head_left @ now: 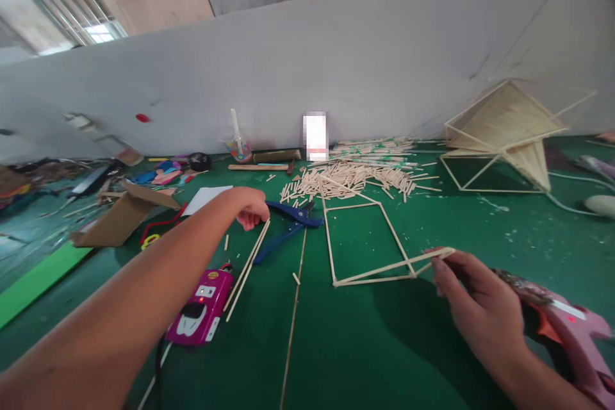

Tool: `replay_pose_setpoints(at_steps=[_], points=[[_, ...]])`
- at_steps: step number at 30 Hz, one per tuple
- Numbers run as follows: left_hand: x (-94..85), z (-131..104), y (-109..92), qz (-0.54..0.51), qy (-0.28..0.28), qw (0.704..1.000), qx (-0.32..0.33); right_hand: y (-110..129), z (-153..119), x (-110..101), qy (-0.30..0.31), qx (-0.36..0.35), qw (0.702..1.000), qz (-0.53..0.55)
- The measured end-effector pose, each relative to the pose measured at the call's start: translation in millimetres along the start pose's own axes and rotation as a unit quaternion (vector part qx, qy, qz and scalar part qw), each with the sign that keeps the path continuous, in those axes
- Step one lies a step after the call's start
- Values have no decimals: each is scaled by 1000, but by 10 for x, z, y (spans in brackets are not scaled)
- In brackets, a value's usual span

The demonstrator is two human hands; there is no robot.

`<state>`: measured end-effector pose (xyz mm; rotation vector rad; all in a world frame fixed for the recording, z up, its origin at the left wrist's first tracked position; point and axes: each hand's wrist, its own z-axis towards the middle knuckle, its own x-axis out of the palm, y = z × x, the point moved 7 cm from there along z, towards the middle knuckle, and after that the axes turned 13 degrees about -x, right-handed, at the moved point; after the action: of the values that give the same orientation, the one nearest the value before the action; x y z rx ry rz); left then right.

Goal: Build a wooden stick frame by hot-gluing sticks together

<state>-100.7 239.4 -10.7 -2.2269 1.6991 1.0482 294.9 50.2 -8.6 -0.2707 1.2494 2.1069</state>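
My left hand (252, 208) is closed, its fingertips at the upper ends of two thin wooden sticks (247, 272). Beside it, blue-handled cutting pliers (281, 238) lie spread on the table. On the right, my right hand (480, 301) pinches the joined tip of a wooden stick frame (398, 234) between thumb and fingers. The frame has a four-sided part, with two more sticks meeting at the pinched tip. A pink glue gun (569, 327) is just right of this hand, partly hidden by it.
A pile of short sticks (346, 179) lies at the back of the green table (346, 359). A finished-looking stick structure (504, 141) stands back right. A magenta box (202, 307) with a cable sits front left, near cardboard (118, 221). A hammer (262, 167) lies by the wall.
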Motion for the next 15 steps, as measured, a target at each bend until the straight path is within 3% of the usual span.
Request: replay_pose_setpoints(at_steps=[8,13,15], points=[[106,-97,-102,6,-6,1000,15,-23,-1,-14,-14,35,999,18],[168,-163,-236,-8,-60,998,18,-71,-27,-7,-12,46,999,25],[110,-241,-287,-28,-104,994,36,-65,-26,-16,-11,43,999,19]])
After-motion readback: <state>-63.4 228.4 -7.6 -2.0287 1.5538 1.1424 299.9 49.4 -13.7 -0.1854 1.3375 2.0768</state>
